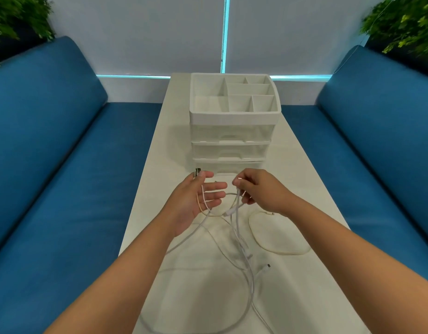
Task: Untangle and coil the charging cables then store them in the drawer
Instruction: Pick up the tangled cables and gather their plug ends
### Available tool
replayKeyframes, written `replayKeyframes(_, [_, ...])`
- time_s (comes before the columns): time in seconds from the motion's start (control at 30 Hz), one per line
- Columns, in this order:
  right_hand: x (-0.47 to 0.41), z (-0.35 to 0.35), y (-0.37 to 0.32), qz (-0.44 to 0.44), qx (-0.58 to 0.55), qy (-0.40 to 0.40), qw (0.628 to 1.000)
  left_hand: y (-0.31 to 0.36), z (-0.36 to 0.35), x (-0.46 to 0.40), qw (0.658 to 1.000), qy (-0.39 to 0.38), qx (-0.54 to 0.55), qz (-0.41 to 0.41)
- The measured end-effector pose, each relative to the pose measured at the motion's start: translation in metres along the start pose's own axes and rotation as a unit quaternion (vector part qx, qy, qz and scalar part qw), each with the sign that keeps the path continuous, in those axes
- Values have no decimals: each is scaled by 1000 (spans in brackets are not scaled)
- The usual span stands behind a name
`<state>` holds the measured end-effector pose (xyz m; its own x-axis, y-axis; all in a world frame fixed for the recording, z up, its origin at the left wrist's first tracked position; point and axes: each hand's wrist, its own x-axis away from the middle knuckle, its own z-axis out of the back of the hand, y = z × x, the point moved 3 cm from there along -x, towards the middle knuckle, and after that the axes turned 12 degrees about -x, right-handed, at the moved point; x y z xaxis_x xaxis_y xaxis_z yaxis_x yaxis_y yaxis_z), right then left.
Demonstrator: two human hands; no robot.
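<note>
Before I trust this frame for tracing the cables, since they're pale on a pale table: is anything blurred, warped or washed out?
Head view: wide-angle bending bows the sofas and table edges; white cables show low contrast against the table; the plants in the corners are soft; the clear drawers look hazy; both hands are fairly sharp.

The drawer unit (232, 131) stands on the worktop (304, 179) ahead of me, drawers facing me. My left grip (196, 201) and right grip (258, 191) hang just before it, side by side. The cables (239, 244) trail down onto the worktop below them. Sofas (51, 165) flank both sides.
</note>
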<state>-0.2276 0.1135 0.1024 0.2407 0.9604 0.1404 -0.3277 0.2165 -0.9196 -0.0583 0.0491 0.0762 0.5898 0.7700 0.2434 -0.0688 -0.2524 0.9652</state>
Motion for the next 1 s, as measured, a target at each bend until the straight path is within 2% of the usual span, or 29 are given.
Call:
replayKeyframes(0.13, [1,6,9,-19,10,23,1000,6,7,-1,1000,13,-13,-2])
replayKeyframes(0.27, [1,1,-1,15,-7,6,1000,7,6,-1,1000,9,-11,-6])
replayKeyframes(0.4, [2,-11,-17,59,-93,-13,994,3,1,-1,1000,-2,-8,7])
replayKeyframes(0.57, [-2,-19,-29,79,-139,-36,987,4,-7,2,999,-30,0,9])
replayKeyframes(0.83, [-4,-11,-8,45,-104,6,993,2,-3,2,999,-27,-3,18])
replayKeyframes(1.0, [-7,-12,-6,67,-87,25,994,1,-16,5,998,-47,-29,12])
